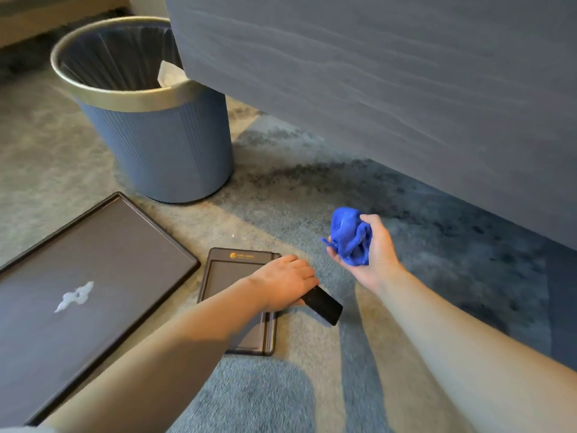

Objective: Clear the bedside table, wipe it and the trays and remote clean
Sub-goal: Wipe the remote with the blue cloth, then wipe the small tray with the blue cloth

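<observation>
Left grip [284,282] is closing round one end of the black remote [323,304], at the right edge of the small tray [231,276] on the carpet [281,395]. Whether the remote is lifting off the carpet cannot be told. Right grip [373,248] is clutching the bunched blue cloth [348,235], near the remote but apart. Likely best: holding the remote by its end, bringing it to the cloth, wiping lengthwise, both faces. The big tray [156,228] is lying left, showing a pale patch.
</observation>
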